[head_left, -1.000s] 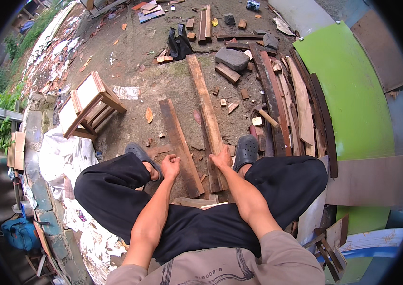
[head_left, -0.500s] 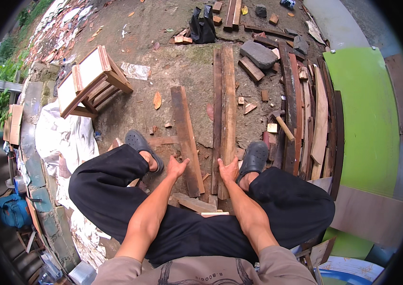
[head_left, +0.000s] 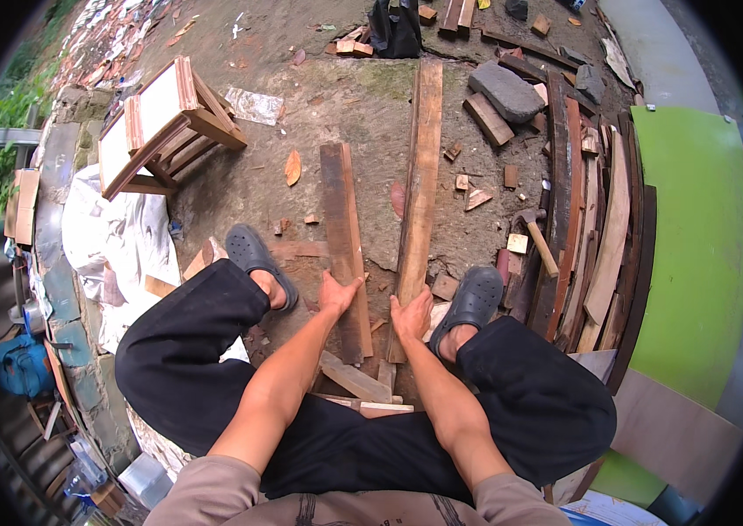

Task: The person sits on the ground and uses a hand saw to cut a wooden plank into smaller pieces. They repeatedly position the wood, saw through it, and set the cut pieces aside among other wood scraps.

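Two stretches of timber lie lengthwise on the ground between my feet. On the left is a shorter wooden plank [head_left: 341, 206], dark on its broad face and lighter along its right side. My left hand [head_left: 339, 294] grips its left edge near the close end, thumb across the top. To the right runs a longer pair of wooden planks [head_left: 419, 167], a lighter one with a dark strip pressed along its left side. My right hand [head_left: 412, 316] is closed around the pair near the close end; some of its fingers are hidden. A bare gap separates the two groups.
Wood offcuts [head_left: 354, 377] lie close to me. Beyond my right foot are a hammer [head_left: 540, 244], a grey stone block [head_left: 507, 91] and stacked boards [head_left: 604, 228], with a green panel [head_left: 691, 254] alongside. A wooden stool [head_left: 170, 131] lies tipped at left by white sheeting [head_left: 117, 237].
The dark and light planks at right, earlier with a gap between them, now lie together. My right hand has shifted slightly left, and my left hand slightly right and farther up its plank.
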Demonstrator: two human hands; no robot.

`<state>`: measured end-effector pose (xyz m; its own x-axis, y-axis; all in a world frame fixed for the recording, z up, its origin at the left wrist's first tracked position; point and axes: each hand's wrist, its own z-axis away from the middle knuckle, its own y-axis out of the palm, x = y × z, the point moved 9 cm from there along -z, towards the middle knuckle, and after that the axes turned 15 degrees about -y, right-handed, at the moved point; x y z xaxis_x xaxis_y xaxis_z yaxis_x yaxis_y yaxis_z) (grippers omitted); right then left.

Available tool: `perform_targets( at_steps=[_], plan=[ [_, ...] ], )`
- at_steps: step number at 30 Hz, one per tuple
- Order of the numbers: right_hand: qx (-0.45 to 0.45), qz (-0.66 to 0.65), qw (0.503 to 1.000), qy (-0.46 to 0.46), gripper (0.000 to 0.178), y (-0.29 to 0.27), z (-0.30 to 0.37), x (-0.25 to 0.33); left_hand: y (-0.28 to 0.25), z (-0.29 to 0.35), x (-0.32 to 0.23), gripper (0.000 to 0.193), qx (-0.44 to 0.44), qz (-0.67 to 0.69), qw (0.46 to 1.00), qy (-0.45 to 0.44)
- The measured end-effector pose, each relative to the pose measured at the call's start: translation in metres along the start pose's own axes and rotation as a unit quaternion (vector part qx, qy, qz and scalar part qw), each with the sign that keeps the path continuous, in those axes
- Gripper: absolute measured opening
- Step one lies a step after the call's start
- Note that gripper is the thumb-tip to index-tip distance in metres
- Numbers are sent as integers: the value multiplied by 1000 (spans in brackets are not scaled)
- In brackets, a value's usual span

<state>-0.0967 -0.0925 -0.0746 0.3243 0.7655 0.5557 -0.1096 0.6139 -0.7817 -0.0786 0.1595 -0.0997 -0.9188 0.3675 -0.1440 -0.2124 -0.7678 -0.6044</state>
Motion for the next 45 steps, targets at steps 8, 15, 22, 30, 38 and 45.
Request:
perform_targets(
  at_steps=[8, 15, 22, 30, 38, 45],
  plan=[
    [124, -1, 987, 101, 108, 21, -6, -6, 12, 20, -22, 111, -181, -16, 982, -60],
    [205, -26, 969, 132, 128, 32, -3, -16, 8, 22, -19, 108, -217, -37, 972, -80],
    [189, -38, 977, 89, 130, 35, -6, -18, 4, 11, -14, 102, -127, -32, 990, -49],
    [-26, 63, 996, -52, 102, -10, -9, 23, -12, -25, 8, 111, -7, 77, 996, 37],
    [320, -363, 872, 82, 107, 61, 23, 86, -33, 2, -18, 91, 133, 252, 950, 125],
    [385, -430, 816, 18, 101, 51, 46, 96, -34, 39, -24, 85, 201, 308, 919, 143]
  ],
)
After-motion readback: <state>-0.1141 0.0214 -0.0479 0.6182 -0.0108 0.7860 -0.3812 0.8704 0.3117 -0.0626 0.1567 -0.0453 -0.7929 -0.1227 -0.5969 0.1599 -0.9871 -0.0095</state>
